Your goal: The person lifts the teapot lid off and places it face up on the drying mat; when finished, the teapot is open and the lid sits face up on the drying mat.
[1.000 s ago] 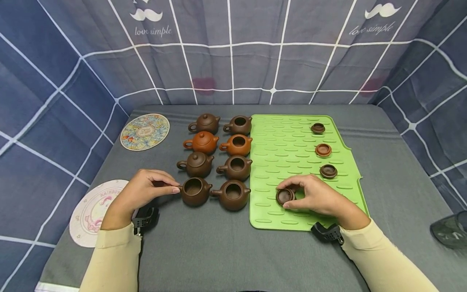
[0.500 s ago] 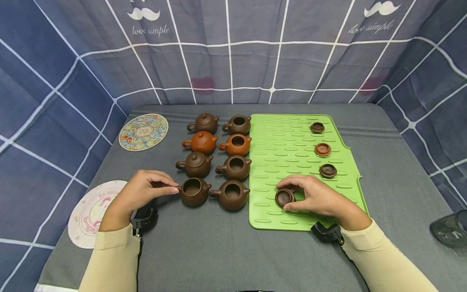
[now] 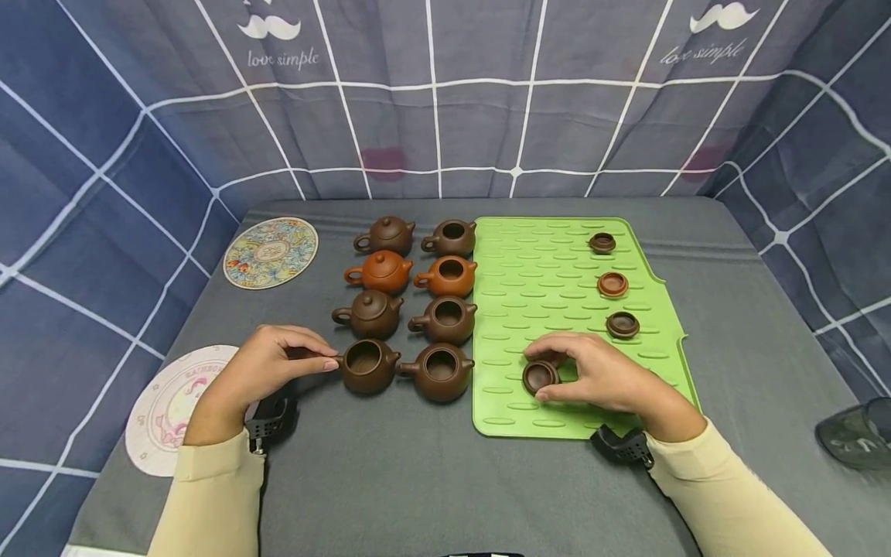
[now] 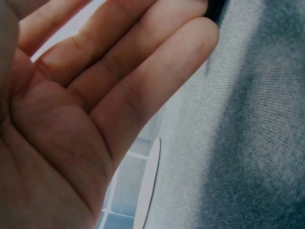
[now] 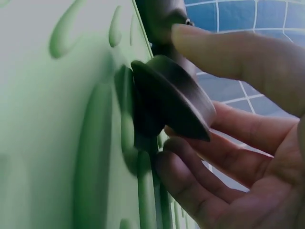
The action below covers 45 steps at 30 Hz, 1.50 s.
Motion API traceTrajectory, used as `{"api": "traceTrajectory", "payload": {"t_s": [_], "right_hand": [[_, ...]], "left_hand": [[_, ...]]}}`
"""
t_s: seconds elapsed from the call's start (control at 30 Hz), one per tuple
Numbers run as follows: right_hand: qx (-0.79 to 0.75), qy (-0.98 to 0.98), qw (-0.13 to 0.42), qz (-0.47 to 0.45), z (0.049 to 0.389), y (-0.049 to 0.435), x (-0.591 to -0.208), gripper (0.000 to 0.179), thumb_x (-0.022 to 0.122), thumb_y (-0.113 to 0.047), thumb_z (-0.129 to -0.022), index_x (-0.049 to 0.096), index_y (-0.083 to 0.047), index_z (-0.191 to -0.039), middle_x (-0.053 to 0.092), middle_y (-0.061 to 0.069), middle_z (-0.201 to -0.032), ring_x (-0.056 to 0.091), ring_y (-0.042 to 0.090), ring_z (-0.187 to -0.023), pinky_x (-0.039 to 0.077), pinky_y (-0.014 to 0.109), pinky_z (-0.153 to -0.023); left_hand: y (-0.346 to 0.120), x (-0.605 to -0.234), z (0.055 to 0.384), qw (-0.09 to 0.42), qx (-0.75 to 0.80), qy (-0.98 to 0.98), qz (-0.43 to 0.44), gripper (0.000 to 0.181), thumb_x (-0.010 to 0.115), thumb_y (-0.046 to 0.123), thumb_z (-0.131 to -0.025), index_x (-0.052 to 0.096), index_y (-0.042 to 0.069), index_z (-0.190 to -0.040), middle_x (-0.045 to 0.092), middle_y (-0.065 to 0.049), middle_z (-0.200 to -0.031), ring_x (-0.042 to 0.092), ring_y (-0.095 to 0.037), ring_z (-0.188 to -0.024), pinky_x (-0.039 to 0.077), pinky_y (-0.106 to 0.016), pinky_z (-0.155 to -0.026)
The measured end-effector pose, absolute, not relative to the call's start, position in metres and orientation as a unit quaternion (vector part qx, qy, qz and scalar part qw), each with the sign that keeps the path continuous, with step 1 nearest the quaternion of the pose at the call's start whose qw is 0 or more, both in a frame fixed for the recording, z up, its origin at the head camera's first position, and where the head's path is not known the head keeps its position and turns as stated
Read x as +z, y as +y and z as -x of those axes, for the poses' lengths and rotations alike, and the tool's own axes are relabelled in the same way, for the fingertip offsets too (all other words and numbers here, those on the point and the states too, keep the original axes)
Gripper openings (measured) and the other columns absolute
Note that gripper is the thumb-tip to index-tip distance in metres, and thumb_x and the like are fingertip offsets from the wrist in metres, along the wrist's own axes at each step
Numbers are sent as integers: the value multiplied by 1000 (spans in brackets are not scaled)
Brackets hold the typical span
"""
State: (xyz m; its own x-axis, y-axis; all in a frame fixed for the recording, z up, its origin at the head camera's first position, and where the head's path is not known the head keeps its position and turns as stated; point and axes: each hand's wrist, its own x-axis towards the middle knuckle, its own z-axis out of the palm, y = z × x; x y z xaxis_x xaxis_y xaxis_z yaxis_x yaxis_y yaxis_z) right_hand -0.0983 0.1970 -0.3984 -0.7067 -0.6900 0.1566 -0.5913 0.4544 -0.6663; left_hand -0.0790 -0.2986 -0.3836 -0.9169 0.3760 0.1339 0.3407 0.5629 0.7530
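Note:
My left hand [image 3: 278, 367] pinches the handle of a brown lidless teapot [image 3: 369, 373] standing front left. In the left wrist view, relaxed fingers [image 4: 143, 81] fill much of the picture, and only a dark bit shows beyond them. On the green mat [image 3: 508, 309], my right hand [image 3: 599, 375] holds a small brown teapot lid [image 3: 540, 377] between thumb and fingers. This lid is upside down, its hollow side up. The right wrist view shows the lid [image 5: 176, 95] tilted close to the mat, fingers behind it; the exact thumb contact is hard to tell.
Three more lids, including an orange one [image 3: 612, 285], lie along the mat's right side. Two columns of teapots, such as a lidded orange one [image 3: 379, 272], stand left of the mat. Round patterned discs [image 3: 271, 253] lie far left; a dark glass [image 3: 856, 435] sits far right.
The whole head view shifts slightly to the left. Both hands stay where they are, at the teapot handle and the lid.

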Motion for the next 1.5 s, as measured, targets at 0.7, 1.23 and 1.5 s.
{"api": "traceTrajectory", "payload": {"t_s": [0.7, 1.23, 1.5], "right_hand": [[-312, 846, 17, 432, 128, 104, -356, 36, 80, -26, -97, 73, -2, -124, 69, 7, -126, 62, 26, -121, 46, 46, -105], [-380, 817, 41, 431, 148, -18, -339, 34, 75, -25, -102, 71, -4, -129, 67, 7, -126, 63, 21, -113, 46, 29, -97], [-345, 849, 30, 399, 152, -52, -353, 36, 67, -19, -107, 65, -4, -139, 63, 9, -142, 49, 25, -140, 25, 35, -121]], "left_hand": [[-290, -364, 134, 39, 360, 918, -160, 35, 85, 22, -94, 78, 2, -122, 77, -10, -113, 71, -24, -101, 55, -30, -85], [-292, -384, 136, -18, 379, 913, -152, 14, 82, 16, -96, 85, 8, -107, 79, -3, -98, 70, -10, -90, 50, -17, -76], [-292, -387, 132, -43, 359, 918, -163, 13, 82, 16, -96, 85, 10, -107, 79, -3, -101, 72, -17, -93, 50, -17, -77]]}}
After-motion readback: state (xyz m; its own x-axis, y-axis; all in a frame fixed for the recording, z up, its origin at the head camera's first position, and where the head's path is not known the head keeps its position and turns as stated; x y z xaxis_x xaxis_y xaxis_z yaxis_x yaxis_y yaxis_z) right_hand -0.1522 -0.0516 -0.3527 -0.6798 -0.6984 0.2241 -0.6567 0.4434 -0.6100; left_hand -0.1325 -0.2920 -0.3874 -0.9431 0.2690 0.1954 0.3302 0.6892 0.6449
